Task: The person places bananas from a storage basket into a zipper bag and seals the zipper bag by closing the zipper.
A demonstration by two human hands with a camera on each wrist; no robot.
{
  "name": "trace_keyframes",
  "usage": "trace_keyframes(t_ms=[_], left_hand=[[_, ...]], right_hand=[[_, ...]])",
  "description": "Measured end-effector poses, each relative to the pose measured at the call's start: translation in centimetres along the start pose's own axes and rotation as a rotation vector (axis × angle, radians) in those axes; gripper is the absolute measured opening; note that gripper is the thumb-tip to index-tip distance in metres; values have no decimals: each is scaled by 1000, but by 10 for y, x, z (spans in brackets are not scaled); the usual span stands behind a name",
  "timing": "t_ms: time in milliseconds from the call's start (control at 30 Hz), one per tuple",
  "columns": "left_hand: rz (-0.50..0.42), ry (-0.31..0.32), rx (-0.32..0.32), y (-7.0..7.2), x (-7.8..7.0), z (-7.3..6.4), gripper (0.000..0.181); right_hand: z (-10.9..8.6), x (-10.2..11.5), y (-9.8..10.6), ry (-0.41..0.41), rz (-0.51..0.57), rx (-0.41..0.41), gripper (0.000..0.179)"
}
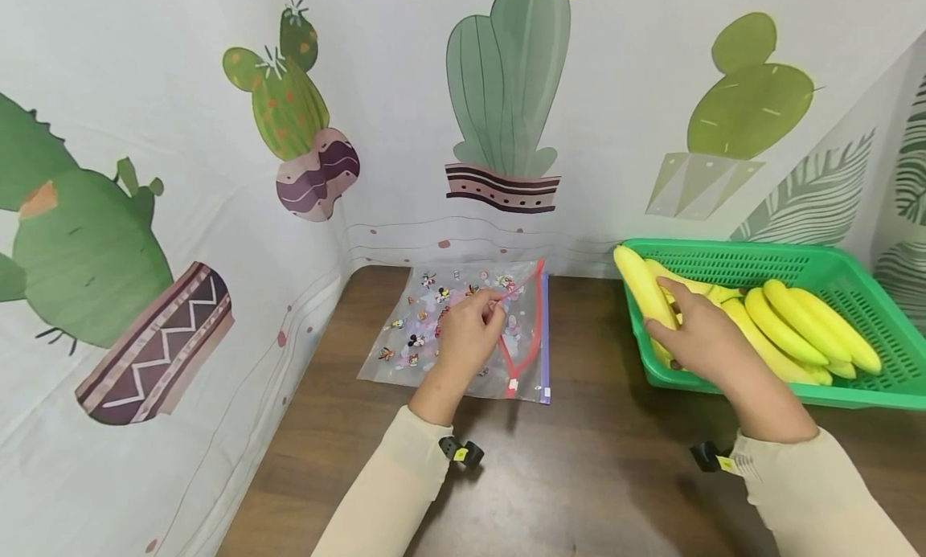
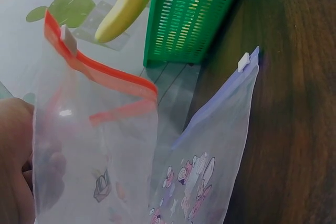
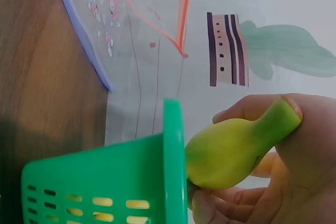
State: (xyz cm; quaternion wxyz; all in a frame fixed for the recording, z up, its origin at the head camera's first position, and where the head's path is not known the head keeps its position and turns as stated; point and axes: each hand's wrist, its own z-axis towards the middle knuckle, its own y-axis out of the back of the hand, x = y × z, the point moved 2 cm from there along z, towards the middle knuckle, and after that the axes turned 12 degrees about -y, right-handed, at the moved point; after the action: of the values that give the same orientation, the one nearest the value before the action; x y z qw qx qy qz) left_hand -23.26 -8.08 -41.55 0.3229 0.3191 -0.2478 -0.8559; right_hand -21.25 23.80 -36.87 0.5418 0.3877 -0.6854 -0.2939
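My left hand (image 1: pixel 465 332) pinches the edge of a clear zip bag (image 2: pixel 100 145) with a red zip strip (image 1: pixel 538 316), and its mouth gapes. Beneath it lies another cartoon-printed zip bag with a purple strip (image 2: pixel 226 93). On the right, my right hand (image 1: pixel 698 332) grips a yellow banana (image 1: pixel 640 280), tilted over the left rim of a green basket (image 1: pixel 832 260). The right wrist view shows the banana's greenish stem end (image 3: pixel 275 121) against the palm, with fingers curled round it.
Several more bananas (image 1: pixel 788 332) lie in the basket. The bags and basket stand on a brown wooden table (image 1: pixel 579 460), with bare wood between them. A white cloth printed with cacti (image 1: pixel 391 99) hangs behind and along the left side.
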Motion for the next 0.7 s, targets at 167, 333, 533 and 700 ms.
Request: trace_keyframes(t_ms=[167, 333, 533, 700], left_hand=[[1, -1, 3, 0, -1, 0, 19], [-2, 7, 8, -1, -1, -1, 19], [2, 3, 7, -2, 0, -1, 19], [13, 1, 12, -2, -1, -1, 19]], right_hand=[[-3, 7, -4, 3, -30, -2, 81], [-4, 14, -9, 20, -35, -8, 80], [-7, 20, -13, 14, -8, 17, 79], [-10, 25, -15, 33, -34, 6, 78]])
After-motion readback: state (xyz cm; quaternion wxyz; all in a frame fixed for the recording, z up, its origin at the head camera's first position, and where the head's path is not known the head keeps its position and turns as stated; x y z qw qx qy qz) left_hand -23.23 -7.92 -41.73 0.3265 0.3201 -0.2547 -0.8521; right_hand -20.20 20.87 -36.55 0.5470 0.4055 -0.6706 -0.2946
